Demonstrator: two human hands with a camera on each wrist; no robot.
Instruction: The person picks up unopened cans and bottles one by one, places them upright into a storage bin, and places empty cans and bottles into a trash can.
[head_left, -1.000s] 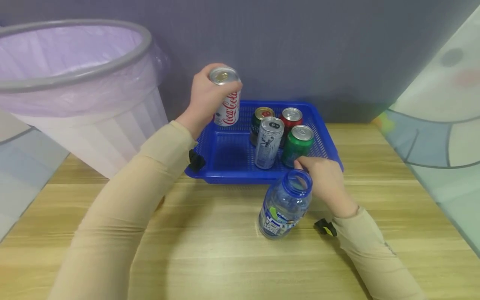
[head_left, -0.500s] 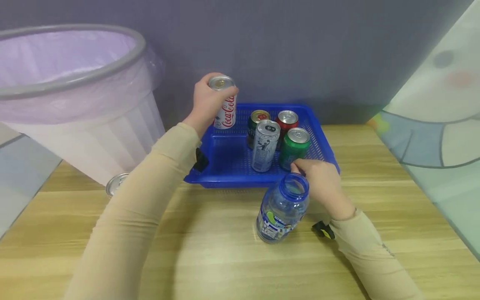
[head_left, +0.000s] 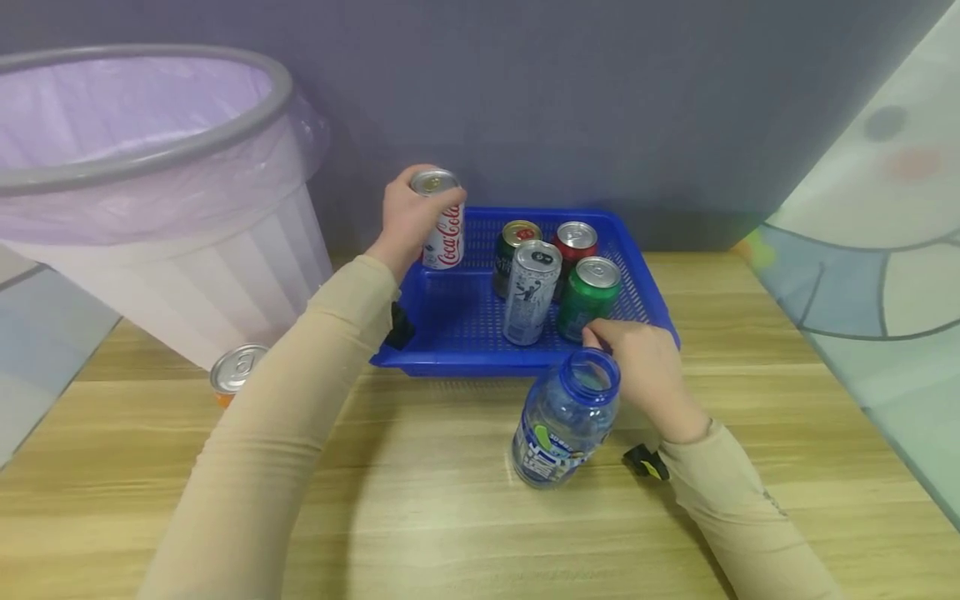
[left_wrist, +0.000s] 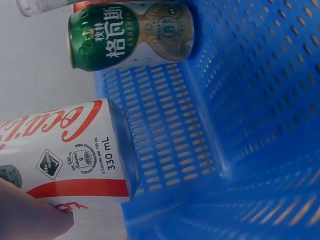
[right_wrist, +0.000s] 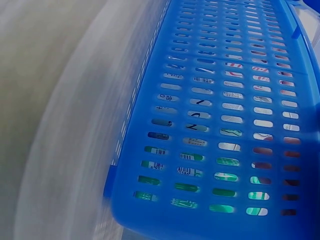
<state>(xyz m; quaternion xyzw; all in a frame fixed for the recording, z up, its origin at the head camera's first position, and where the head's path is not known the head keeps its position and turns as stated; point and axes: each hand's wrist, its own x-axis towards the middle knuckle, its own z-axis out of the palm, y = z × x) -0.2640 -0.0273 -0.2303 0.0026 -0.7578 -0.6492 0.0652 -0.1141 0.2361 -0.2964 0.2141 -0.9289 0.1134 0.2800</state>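
My left hand [head_left: 405,212] grips a white and red Coca-Cola can [head_left: 448,237] from above, at the back left of the blue basket [head_left: 465,360]. In the left wrist view the can's base [left_wrist: 125,150] hangs beside a green and gold can [left_wrist: 130,36], apart from it. Grouped upright in the basket's right half are a tall grey-white can [head_left: 531,296], a dark can with gold top [head_left: 517,237], a red can [head_left: 576,242] and a green can [head_left: 591,296]. My right hand [head_left: 648,367] pinches the basket's front rim near the green can; its fingertips are partly hidden.
A clear bottle with a blue neck [head_left: 562,425] stands in front of the basket, close to my right hand. To the left, a bin [head_left: 225,250] lined with a purple bag rises above the table. An orange can [head_left: 238,367] is partly behind my left sleeve.
My left hand has lowered the Coca-Cola can and shifted it slightly left. The orange can has come into view beside my left sleeve. My right hand stays in place.
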